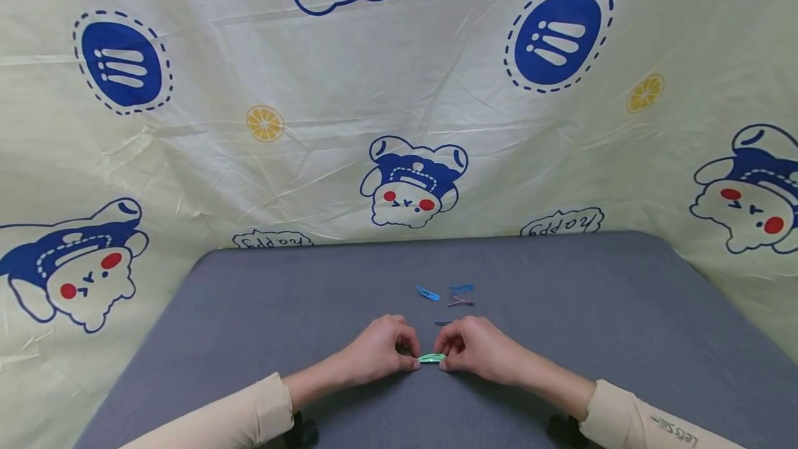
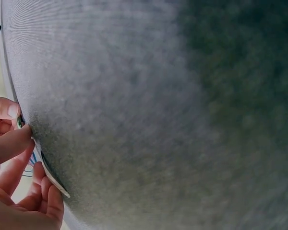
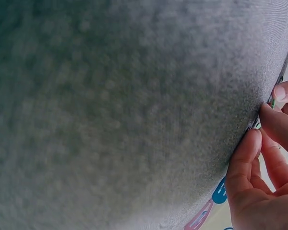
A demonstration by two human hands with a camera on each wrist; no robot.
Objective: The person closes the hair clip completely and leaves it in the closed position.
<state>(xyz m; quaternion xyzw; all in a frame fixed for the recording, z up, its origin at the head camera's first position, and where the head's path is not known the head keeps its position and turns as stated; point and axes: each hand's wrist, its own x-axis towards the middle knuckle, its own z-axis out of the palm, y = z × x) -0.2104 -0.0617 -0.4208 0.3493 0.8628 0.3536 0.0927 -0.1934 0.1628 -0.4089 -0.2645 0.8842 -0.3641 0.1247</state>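
A green snap hair clip lies low over the grey tabletop, between the two hands. My left hand pinches its left end with thumb and fingers. At the right end, my right hand pinches it the same way. Fingertips cover both ends of the clip, and only its middle shows in the head view. In both wrist views the fingers hide most of it.
Beyond the hands lie a blue hair clip, a second blue clip and a pinkish clip. A thin dark piece shows just behind the right hand. A printed cloth hangs behind the grey table.
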